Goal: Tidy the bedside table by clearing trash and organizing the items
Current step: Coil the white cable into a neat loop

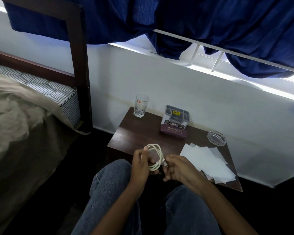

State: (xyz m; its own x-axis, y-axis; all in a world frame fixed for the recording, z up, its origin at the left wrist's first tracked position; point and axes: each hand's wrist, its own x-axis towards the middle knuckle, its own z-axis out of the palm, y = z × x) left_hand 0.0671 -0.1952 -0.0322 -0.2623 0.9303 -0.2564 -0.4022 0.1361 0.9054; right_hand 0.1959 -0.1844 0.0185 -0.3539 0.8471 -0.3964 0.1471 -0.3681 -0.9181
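Jeans [112,192]: knees at lower centre of frame, the person seated facing the bedside table [134,133].
Left hand [140,165]: fingers curled round the left side of a coiled white cable [157,156], thumb up near the top of the loop.
Right hand [178,170]: fingertips pinch the free plug end of the cable, and the other fingers are loosely curled.
Cable position: held in the air at centre frame, over the table's near edge, touching nothing but the hands.
Cable axis: a narrow oval coil, its long axis roughly up-down in frame. The plug tail leaves low on the right and points down-right.
Step (judged): winding or securing the cable. The last tail is not yet tucked in.
Next move (judged): wrap or thread the tail round the coil with the left hand's grip firm so the loops don't spring, then place it.
Papers [209,163]: loose white sheets overlapping at right centre, probably the trash, untouched.
Case [174,133]: purple, lying just in front of the grey organizer [176,114].
Ashtray [216,138]: clear glass, beyond the papers.
Glass [141,106]: upright in the far left corner.
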